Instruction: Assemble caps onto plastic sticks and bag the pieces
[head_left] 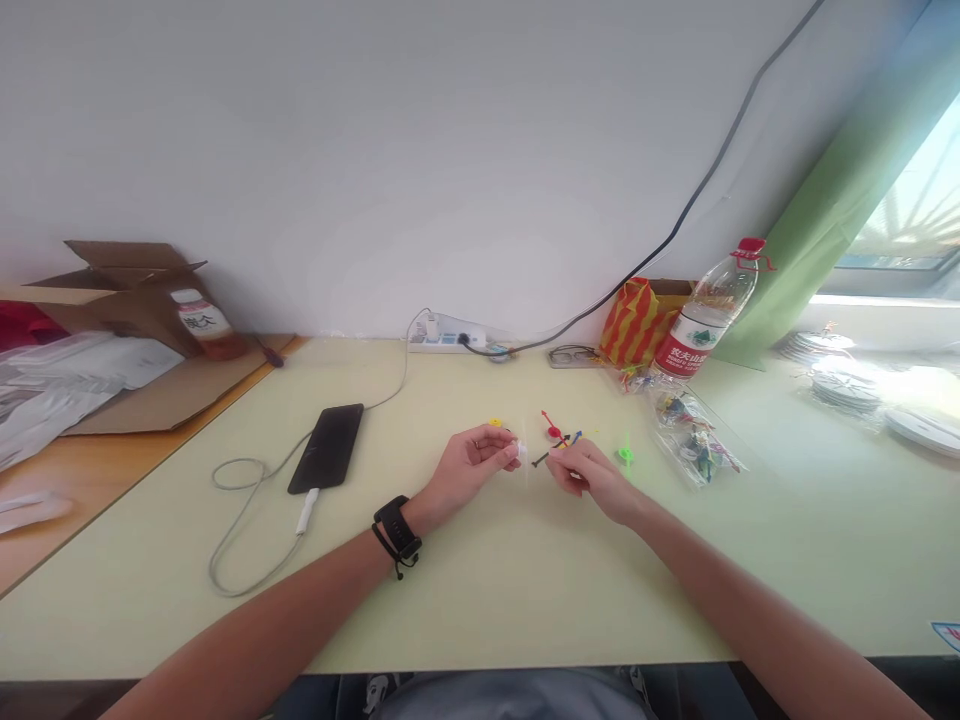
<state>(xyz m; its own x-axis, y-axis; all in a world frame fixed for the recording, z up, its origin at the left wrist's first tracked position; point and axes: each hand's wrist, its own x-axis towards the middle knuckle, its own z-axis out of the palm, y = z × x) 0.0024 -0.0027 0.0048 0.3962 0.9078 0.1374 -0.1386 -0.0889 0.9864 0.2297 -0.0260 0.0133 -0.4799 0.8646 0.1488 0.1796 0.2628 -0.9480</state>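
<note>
My left hand [484, 460] pinches a small white piece [523, 452] between thumb and fingertips, at the middle of the pale table. To its right, my right hand [589, 472] has its fingers closed at a dark arrow-shaped piece [540, 461], whose end sticks out to the left. Just beyond the right hand lie a red arrow piece [553, 431] and a blue-tipped one [576, 437]. A bright green piece [625, 456] rests right of that hand. Part of a yellow piece [495, 423] shows behind the left fingers.
A black phone [327, 449] with a cable lies left. Plastic bags of coloured parts [697, 440] and a large bottle [705, 320] stand or lie right. A power strip [448, 335] sits by the wall, glasses [574, 355] nearby. A cardboard box [135, 300] is far left.
</note>
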